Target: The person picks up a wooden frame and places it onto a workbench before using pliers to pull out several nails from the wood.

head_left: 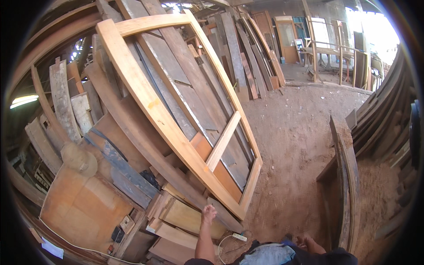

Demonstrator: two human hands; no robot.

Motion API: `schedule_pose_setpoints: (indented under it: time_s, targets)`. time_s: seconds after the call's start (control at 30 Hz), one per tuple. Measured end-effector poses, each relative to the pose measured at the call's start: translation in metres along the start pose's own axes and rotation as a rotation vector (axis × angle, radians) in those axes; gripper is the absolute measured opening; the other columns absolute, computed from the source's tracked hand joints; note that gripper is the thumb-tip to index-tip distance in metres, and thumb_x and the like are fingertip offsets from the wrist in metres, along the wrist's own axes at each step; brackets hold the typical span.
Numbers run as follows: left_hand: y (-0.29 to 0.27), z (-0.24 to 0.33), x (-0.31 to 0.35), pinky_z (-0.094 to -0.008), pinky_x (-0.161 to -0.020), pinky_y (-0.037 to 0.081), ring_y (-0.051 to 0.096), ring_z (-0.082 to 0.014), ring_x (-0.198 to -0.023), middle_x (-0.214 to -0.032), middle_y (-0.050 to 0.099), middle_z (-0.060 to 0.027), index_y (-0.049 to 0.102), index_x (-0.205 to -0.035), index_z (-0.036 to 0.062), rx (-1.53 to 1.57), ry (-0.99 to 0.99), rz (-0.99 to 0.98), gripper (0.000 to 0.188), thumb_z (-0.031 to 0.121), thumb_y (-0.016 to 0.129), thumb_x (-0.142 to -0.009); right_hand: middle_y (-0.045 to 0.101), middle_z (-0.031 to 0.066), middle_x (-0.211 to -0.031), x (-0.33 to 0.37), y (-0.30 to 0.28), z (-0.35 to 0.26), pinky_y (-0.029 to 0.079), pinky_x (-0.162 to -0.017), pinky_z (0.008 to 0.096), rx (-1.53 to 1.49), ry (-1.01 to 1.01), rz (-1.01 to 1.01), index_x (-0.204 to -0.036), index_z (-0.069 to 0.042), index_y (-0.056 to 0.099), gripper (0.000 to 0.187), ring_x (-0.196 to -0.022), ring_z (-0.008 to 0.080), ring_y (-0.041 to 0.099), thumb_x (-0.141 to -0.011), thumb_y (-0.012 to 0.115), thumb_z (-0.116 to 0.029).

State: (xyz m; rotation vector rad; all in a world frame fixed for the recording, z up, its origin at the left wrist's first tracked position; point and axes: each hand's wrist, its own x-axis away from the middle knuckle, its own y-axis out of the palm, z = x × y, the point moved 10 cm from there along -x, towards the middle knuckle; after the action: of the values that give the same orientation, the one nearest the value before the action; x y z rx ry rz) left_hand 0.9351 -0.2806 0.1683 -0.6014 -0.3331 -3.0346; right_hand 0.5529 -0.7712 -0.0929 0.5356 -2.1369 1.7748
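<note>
A pale wooden door frame [165, 121] with a curved top and one cross rail leans against stacked old boards at the left. My left hand [209, 213] is just left of the frame's lower corner, by the end of a dark plank [225, 216]. Its fingers are curled in; whether anything is inside them is hidden. Close to my body at the lower edge is my right hand [305, 244], partly hidden and blurred, so its fingers do not show clearly. Below the left hand, a white power strip [239, 237] lies with its cord.
Weathered planks [232, 48] lean along the back, and more timber [384, 115] is stacked at the right. An upright wooden panel [346, 185] stands right of the dirt floor [291, 145]. A cap [80, 160] rests on a brown sheet [84, 203] at the left.
</note>
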Motion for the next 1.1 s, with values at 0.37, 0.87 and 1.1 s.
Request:
schedule_pose_setpoints:
  time_s: [0.37,0.87,1.1]
  targets:
    - [-0.068,0.254,0.023,-0.0357,-0.106,0.039,0.048,-0.0270,-0.126,-0.144,0.043,-0.0197,0.031,-0.143,-0.0011,-0.137,0.606,0.390,0.066,0.025,0.065,-0.094,0.071,0.0161,-0.085,-0.031,-0.137,0.042,0.056,-0.064,0.0369,-0.837,0.397,-0.175,-0.097,-0.007,0.070,0.025,-0.070,0.0258,0.070,-0.086,0.059,-0.026]
    - [0.010,0.470,-0.047,-0.0422,-0.109,0.038,0.042,-0.0388,-0.132,-0.146,0.035,-0.0296,0.023,-0.146,-0.0065,-0.334,0.808,0.599,0.089,0.033,0.074,-0.084,0.064,0.0189,-0.074,0.037,-0.048,0.178,0.043,-0.042,0.0385,-1.328,1.082,-0.001,-0.080,0.001,0.065,0.028,-0.051,0.0266,0.061,-0.095,0.051,-0.019]
    - [0.013,0.455,-0.044,-0.0441,-0.094,0.047,0.060,-0.0394,-0.110,-0.118,0.059,-0.0294,0.045,-0.127,-0.0127,-0.450,0.935,0.782,0.069,0.034,0.073,-0.084,0.067,0.0182,-0.075,0.032,-0.073,0.108,0.049,-0.049,0.0373,-1.134,0.870,-0.004,-0.079,0.000,0.067,0.022,-0.057,0.0257,0.065,-0.090,0.057,-0.016]
